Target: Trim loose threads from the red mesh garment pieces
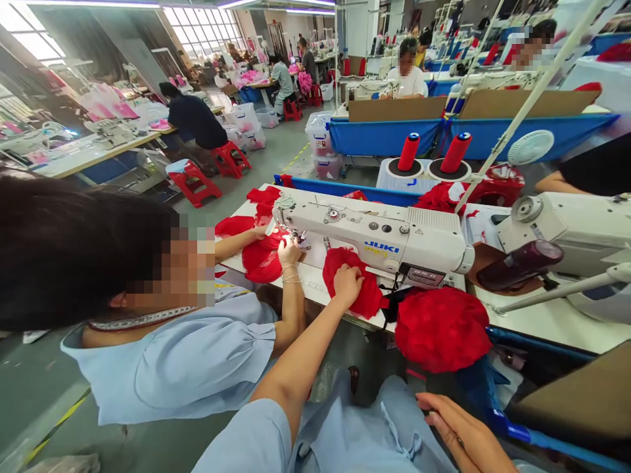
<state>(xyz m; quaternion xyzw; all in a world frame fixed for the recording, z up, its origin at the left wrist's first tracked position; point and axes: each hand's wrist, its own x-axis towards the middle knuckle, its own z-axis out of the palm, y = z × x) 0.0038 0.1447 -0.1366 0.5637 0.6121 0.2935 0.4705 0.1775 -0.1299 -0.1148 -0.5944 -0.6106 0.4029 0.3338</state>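
Note:
My left hand (349, 287) reaches across to a bunched red fabric piece (329, 270) beside the white sewing machine (365, 236). Its fingers are curled into the cloth. Low on the right is my right hand (463, 430), fingers stretched out, holding nothing. A second heap of red fabric (441, 328) hangs over the table edge between my hands. To my left, a co-worker's hands guide other red fabric (261, 259) under the machine's needle end; the near one is a co-worker's hand (288, 251) with bracelets.
Behind the machine stand two red thread cones (408, 154). A dark red bottle (520, 264) lies by another sewing machine (566, 226) at right. A slanted white pole (527, 108) rises behind the table. A cardboard panel (582, 394) is at lower right. Other people sit at machines farther off.

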